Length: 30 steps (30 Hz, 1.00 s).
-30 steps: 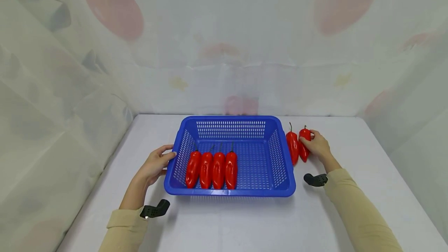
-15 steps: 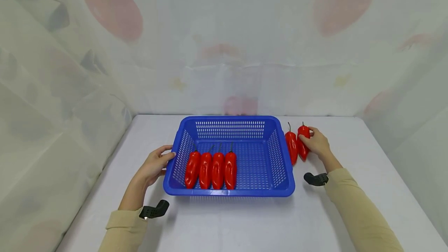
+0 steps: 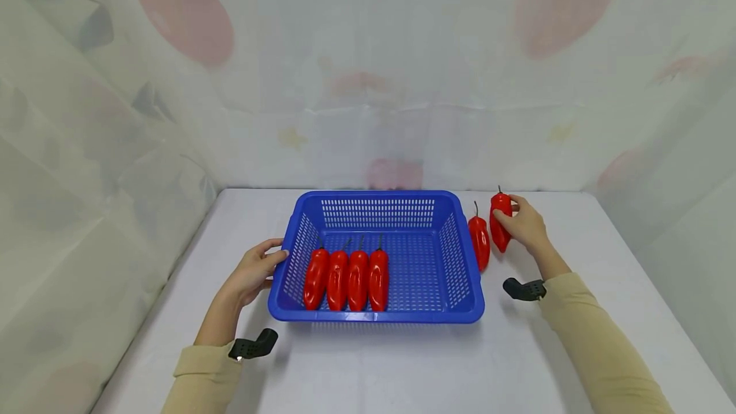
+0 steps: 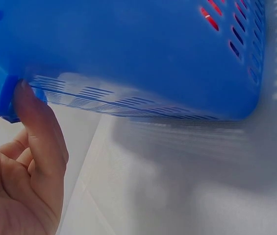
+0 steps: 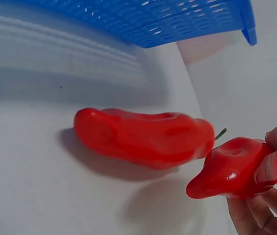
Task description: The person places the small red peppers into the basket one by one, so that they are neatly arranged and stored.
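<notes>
My left hand [image 3: 257, 271] grips the left rim of a blue plastic basket [image 3: 376, 316], thumb over the edge and fingers below it. Inside, on the left half, several red peppers [image 3: 337, 280] lie side by side with stems pointing away. Right of the basket, my right hand [image 3: 526, 225] holds a red pepper [image 3: 499, 221] between thumb and fingers. In the right wrist view this held pepper [image 5: 239, 169] is raised over the table, its shadow beneath. Another red pepper [image 3: 479, 243] lies on the table between the basket and my right hand.
A white-covered table [image 3: 356, 369] carries everything. A pale patterned sheet [image 3: 368, 82] hangs behind its back edge, with more sheeting at both sides. Black wrist cameras [image 3: 254, 344] are strapped at both cuffs. The basket's perforated side [image 5: 177, 19] rises near the loose pepper.
My right hand has lifted its pepper and moved it up and away from the loose pepper beside it. The left hand and the basket have stayed nearly still.
</notes>
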{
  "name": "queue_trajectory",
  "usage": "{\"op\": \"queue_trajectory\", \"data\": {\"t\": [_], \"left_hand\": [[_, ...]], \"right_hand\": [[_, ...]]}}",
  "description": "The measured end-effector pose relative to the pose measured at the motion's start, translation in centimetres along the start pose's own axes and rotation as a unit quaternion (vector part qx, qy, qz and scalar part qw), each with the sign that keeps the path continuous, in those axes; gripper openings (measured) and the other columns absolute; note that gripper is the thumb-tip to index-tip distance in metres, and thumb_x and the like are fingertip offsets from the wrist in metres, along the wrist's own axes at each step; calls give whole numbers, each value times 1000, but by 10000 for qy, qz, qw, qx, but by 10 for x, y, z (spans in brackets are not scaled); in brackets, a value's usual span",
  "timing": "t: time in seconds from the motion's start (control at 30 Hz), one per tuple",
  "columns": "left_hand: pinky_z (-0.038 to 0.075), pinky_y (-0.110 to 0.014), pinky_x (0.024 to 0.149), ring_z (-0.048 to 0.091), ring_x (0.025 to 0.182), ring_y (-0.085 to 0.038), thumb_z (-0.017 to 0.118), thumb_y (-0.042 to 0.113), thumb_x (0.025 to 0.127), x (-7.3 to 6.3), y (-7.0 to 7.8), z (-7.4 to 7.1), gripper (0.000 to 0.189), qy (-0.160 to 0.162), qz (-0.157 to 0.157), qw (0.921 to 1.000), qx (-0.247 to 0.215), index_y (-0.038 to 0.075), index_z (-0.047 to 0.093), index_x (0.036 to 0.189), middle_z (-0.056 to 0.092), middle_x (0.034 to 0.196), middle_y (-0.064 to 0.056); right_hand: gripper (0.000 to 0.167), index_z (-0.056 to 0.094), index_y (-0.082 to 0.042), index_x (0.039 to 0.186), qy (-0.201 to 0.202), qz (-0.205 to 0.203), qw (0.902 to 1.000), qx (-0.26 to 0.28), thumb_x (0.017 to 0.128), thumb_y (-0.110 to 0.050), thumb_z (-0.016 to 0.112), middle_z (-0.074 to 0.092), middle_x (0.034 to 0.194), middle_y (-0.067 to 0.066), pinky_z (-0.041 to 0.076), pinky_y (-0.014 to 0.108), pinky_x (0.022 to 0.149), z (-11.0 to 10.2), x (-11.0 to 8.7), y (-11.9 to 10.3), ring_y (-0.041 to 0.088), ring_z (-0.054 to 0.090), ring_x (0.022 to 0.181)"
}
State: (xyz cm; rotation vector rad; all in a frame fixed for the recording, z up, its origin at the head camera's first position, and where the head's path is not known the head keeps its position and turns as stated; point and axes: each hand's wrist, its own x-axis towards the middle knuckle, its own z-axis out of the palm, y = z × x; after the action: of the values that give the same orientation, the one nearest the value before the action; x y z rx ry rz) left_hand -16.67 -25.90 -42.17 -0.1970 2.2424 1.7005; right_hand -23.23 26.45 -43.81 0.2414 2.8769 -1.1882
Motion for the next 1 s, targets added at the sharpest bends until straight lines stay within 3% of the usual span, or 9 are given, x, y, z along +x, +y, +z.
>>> {"op": "queue_trajectory", "data": {"t": [0.3, 1.0], "left_hand": [[55, -40, 69, 66, 81, -20, 48, 21, 95, 4, -6, -1, 48, -37, 41, 9999, -133, 7, 33, 139, 65, 102, -12], [55, -39, 69, 66, 81, -19, 49, 22, 94, 3, -2, -1, 49, -34, 25, 9999, -91, 7, 33, 139, 64, 103, -13]], "right_hand": [[67, 23, 2, 142, 180, -389, 9991, -14, 91, -30, 51, 40, 131, 32, 52, 50, 78, -10, -2, -21, 43, 51, 104], [71, 16, -6, 146, -253, -861, 9957, 246, 91, -30, 53, 36, 136, 29, 51, 50, 78, -17, -16, -72, 43, 50, 107]]}}
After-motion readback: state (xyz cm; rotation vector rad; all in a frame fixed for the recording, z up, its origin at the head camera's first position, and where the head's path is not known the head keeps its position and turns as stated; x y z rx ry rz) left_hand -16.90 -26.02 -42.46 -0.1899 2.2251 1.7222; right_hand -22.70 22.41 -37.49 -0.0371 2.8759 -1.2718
